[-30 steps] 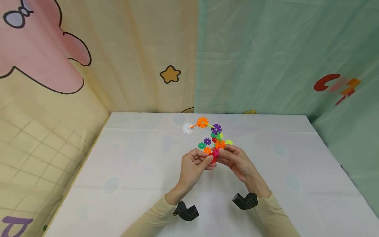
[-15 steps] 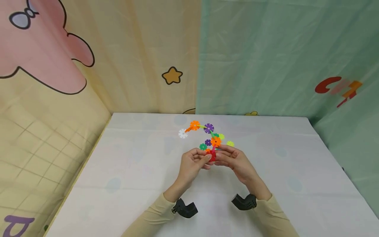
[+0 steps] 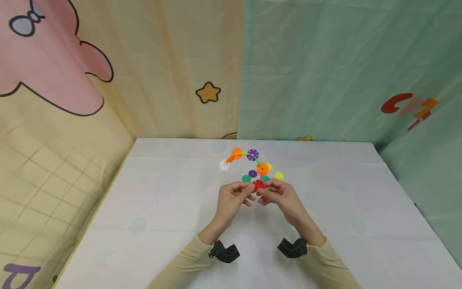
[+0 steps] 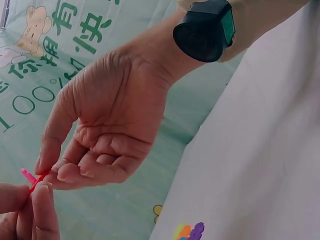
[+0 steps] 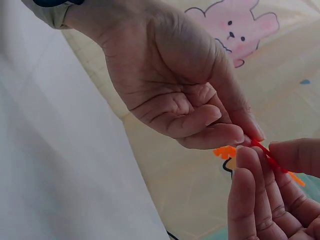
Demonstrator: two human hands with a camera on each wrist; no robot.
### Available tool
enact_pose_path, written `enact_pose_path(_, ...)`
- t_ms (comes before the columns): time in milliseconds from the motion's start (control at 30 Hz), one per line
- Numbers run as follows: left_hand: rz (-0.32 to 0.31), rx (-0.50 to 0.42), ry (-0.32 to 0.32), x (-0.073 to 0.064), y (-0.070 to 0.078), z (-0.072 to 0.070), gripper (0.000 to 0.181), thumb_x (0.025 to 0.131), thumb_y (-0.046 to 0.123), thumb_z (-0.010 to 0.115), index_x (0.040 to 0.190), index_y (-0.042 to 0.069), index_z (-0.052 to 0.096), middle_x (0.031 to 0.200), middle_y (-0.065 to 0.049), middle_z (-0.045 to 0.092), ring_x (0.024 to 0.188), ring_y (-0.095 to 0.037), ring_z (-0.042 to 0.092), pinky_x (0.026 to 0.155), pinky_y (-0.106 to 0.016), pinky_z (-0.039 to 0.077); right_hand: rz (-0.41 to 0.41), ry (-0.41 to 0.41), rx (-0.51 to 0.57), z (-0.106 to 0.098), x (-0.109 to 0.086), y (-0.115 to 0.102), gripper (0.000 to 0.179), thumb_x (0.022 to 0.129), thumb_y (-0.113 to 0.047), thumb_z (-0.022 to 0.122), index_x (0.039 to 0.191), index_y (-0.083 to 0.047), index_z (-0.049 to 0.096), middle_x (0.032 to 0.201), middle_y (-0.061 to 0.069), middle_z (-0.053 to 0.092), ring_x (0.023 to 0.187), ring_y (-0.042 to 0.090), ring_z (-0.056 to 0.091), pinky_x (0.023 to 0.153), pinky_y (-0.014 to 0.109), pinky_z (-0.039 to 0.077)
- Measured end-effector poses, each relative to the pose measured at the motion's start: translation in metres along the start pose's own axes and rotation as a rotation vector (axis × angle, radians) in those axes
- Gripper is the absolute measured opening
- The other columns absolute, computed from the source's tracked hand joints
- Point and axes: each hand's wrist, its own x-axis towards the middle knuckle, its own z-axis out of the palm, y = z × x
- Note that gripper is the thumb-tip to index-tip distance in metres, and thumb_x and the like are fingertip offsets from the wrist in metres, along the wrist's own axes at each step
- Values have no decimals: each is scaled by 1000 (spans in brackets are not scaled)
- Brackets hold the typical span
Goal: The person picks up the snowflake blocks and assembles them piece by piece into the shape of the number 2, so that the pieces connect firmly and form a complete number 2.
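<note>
1) Left hand (image 3: 231,196): thumb and fingertips closed together on the left edge of the red disc (image 3: 258,186), lower fingers bent
2) Right hand (image 3: 283,196): thumb and fingertips pinch the right edge of the same disc; 1.0 s ago they are at the pink disc (image 3: 261,176)
3) Red disc now turns its face to the head camera, between the hands; 1.0 s ago it sits lower in view, partly behind the left thumb
4) Chain (image 3: 252,154) of joined discs runs from the red disc, via the pink one, away from the hands and curves left to the white disc (image 3: 224,165)
5) White disc now appears lower and slightly further left than 1.0 s ago; cannot tell whether it touches the table (image 3: 162,192)
6) Behind the hands lie a small purple disc (image 3: 252,174), a green disc (image 3: 246,178) and a yellow disc (image 3: 279,176)
</note>
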Motion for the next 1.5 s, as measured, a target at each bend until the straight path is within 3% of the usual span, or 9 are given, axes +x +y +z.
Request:
enact_pose_path(167,16,68,-42,8,-10,-6,26,93,13,62,108,-7,67,91,-23,67,73,-23,68,59,-32,57,-15,63,67,-5,2,-3,17,92,-10,63,96,6,59,83,20,66,67,24,66,68,33,57)
enact_pose_path(267,15,147,-17,18,-22,-14,28,93,20,63,106,-5,68,93,-22,67,79,-30,67,62,-31,57,-16,87,100,-9,1,-6,13,92,-11,62,92,1,62,79,16,67,64,22,66,66,31,56)
enact_pose_path(433,58,509,83,44,-49,-28,22,92,19,63,100,0,72,90,-12,69,81,-27,63,70,-31,52,-28,105,139,-14,0,-9,10,93,-12,62,88,-4,64,74,10,67,63,18,64,63,28,56)
enact_pose_path(533,83,715,110,57,-62,-29,24,90,16,64,108,1,70,97,-11,67,87,-26,57,77,-35,46,-38,107,153,-18,-2,-11,11,94,-13,61,86,-6,64,74,11,67,63,18,64,62,27,56)
enact_pose_path(667,56,866,109,69,-72,-23,38,87,21,69,120,2,64,107,-14,61,92,-28,47,77,-36,39,-44,106,163,-22,-2,-12,13,94,-14,60,84,-7,65,72,9,66,62,17,64,62,26,55)
enact_pose_path(800,42,975,104,76,-73,-18,39,85,28,72,116,6,66,108,-13,58,90,-28,42,74,-34,37,-41,104,182,-25,-2,-14,13,95,-14,59,85,-8,65,70,6,65,61,17,63,62,25,55)
enact_pose_path(1000,51,1009,82,82,-75,-16,27,83,25,75,102,7,68,98,-10,53,89,-27,43,74,-34,38,-51,108,216,-30,-4,-17,15,96,-13,56,86,-10,66,72,7,65,61,16,63,62,24,55)
enact_pose_path(1300,90,858,67,78,-75,-35,19,77,14,80,89,4,68,81,-4,60,76,-21,53,69,-31,44,-39,104,223,-27,-5,-18,14,96,-15,57,87,-8,65,73,10,65,61,16,63,61,24,55)
enact_pose_path(1500,65,786,92,72,-72,-47,19,78,13,79,87,3,66,70,0,58,63,-15,53,60,-27,45,-36,98,237,-25,-5,-18,15,97,-14,55,86,-7,64,72,6,64,60,14,62,61,23,54)
